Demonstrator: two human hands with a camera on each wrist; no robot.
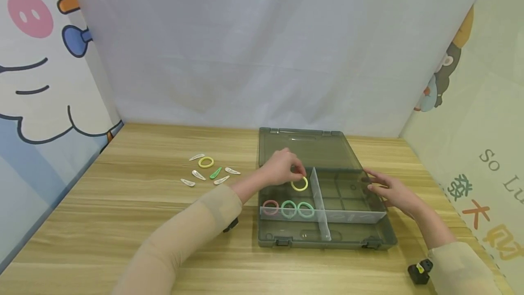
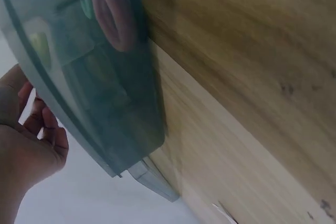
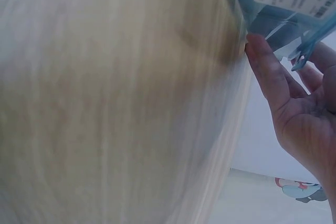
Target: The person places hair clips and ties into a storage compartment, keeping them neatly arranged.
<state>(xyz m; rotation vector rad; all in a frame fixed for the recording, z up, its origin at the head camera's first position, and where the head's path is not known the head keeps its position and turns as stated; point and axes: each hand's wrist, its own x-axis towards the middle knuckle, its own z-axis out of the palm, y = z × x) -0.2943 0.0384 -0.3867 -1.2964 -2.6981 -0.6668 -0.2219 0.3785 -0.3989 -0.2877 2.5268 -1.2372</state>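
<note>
My left hand [image 1: 283,167] pinches a thin yellow hair tie [image 1: 300,190] above the back left compartment of a grey see-through plastic box [image 1: 327,243]. In that compartment a red hair tie [image 1: 270,201] and two green ones, a left one [image 1: 282,208] and a right one [image 1: 305,203], line up along the divider [image 1: 356,216]. My right hand [image 1: 395,193] rests at the box's right side with its fingers fairly straight, touching the edge. The right wrist view shows those fingertips by the box wall, partly hidden.
Left of the box, another yellow hair tie [image 1: 206,166] lies on the wooden table [image 1: 123,195] among several white snap clips [image 1: 221,180] and a green snap clip [image 1: 215,173]. The box's lid [image 1: 303,149] is swung back. A pale curtain [image 1: 254,58] hangs behind.
</note>
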